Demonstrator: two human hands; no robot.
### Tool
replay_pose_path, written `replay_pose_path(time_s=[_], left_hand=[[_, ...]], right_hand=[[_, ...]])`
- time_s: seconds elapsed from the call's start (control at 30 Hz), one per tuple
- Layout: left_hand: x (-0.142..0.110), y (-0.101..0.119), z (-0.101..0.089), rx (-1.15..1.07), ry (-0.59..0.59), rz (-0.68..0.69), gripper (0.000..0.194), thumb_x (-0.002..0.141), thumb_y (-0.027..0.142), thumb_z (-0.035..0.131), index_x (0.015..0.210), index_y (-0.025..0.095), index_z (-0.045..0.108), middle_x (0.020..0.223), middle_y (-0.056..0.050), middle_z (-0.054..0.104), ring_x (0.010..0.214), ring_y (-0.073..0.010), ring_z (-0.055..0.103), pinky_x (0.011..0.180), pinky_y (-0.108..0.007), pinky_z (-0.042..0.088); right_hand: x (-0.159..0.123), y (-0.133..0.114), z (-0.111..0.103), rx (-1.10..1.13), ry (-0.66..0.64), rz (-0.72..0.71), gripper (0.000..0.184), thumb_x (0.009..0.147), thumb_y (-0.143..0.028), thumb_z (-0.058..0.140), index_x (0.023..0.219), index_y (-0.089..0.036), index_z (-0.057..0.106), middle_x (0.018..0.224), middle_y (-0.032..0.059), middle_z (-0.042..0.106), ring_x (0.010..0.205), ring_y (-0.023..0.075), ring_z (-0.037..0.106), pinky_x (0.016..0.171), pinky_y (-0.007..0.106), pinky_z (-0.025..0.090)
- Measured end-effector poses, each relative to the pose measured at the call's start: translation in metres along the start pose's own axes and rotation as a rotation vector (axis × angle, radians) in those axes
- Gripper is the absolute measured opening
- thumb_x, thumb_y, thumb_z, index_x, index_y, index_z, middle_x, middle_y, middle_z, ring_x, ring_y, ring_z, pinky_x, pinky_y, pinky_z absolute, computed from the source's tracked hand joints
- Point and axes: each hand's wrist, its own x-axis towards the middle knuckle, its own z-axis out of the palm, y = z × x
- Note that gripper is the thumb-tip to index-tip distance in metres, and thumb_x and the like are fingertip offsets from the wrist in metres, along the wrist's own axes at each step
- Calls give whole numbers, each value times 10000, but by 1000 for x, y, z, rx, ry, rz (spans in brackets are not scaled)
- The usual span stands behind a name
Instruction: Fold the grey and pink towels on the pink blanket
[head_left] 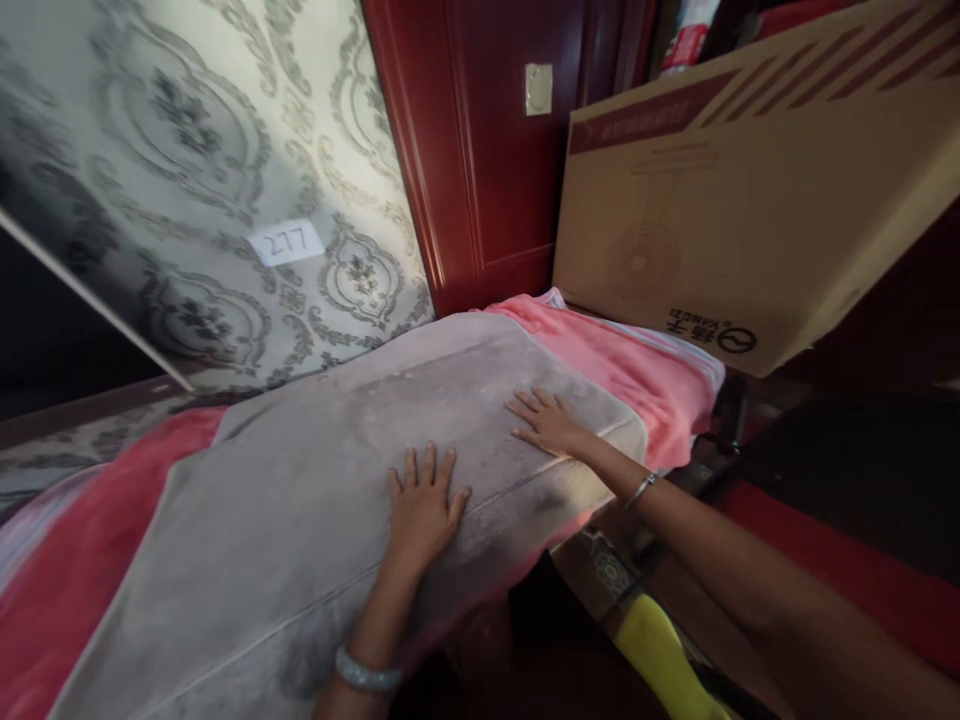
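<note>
A grey fabric cushion (315, 480), stained in darker patches, lies on a pink fleece blanket (622, 370). My left hand (424, 505) rests flat on the cushion's top near its front seam, fingers spread, with a beaded bangle (367, 670) on the wrist. Further right, my right hand (547, 420) lies flat on the cushion close to its right corner. A thin metal bangle (641, 488) circles that wrist. Neither hand grips anything. The cushion's underside is hidden.
A large tilted cardboard box (750, 200) stands behind the blanket at the right. Behind it are a dark red wooden door (487, 150) with a cream wall plate (538, 89) and patterned wallpaper (187, 180) bearing a white "277" label (286, 242). A yellow cloth (660, 655) lies low down.
</note>
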Motion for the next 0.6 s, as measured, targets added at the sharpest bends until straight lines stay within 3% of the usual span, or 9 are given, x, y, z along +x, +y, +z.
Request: replay_pose_path(time_s=[0.1,0.2,0.3,0.4,0.47,0.6], left_hand=[[-3,-12,-1,-82,-7,68,561,978,451,424,1513,280,426,1616,-109,342,1498,-378,264,1154,-664,258],[-6,-50,-12,-140,-2,86,527,992,390,386,1502,267,438,1595,-119,381,1478,-288,342,1171,-576,298],[-13,-102,-25,-35,32,-129,552,991,383,365,1517,224,415,1608,-155,339,1495,-319,298,1174,-630,239],[-30,-145,-27,84,-42,-384,613,986,447,347,1550,207,350,1638,-167,243,1519,-366,207,1153,-680,217],[-43,-159,-23,112,-68,-445,628,991,469,312,1565,214,313,1648,-162,211,1525,-366,184,1143,-677,237],[-55,-169,-20,118,-58,-413,610,989,460,324,1558,237,330,1637,-155,266,1507,-352,252,1135,-634,288]], right_hand=[[12,-3,1,12,-21,36,615,966,-656,404,1489,-341,479,1570,104,394,1428,409,347,1083,695,326],[33,-14,-4,2,38,-8,585,978,-624,395,1436,-294,550,1501,157,477,1385,418,410,1050,726,339],[51,-26,-8,-18,90,-42,575,995,-574,379,1474,-282,501,1554,147,408,1438,395,335,1087,714,298],[57,-29,-2,-17,37,24,609,998,-563,347,1532,-279,414,1606,120,321,1474,384,265,1110,708,264],[57,-26,6,-14,9,55,634,993,-578,317,1553,-287,374,1622,100,289,1484,374,244,1119,702,252],[56,-16,19,-48,-23,66,662,978,-592,267,1575,-311,321,1640,52,251,1500,341,211,1147,660,245]])
